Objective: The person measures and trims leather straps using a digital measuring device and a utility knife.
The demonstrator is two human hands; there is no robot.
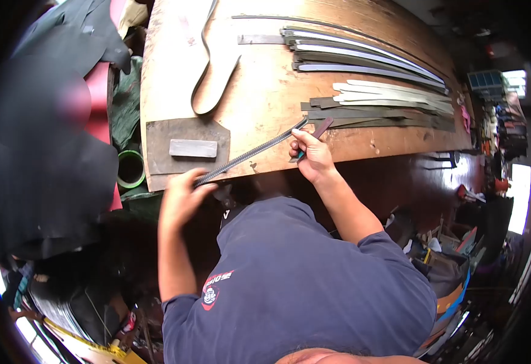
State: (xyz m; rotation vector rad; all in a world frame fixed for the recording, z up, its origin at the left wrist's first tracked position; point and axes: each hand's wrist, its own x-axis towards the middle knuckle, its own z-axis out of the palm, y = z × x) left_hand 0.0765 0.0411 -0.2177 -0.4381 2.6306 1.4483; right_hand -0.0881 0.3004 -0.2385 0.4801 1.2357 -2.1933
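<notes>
Two hands (315, 160) hold one ridged strip (247, 156); one block (193, 148).

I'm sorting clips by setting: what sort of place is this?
Probably a small workshop for leather or similar material, perhaps making straps or belts: long cut strips lie grouped on a worn wooden table, and large dark sheets are at the left.

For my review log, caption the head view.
Left hand and right hand hold a dark strip at a wooden table, grey block nearby.
</notes>
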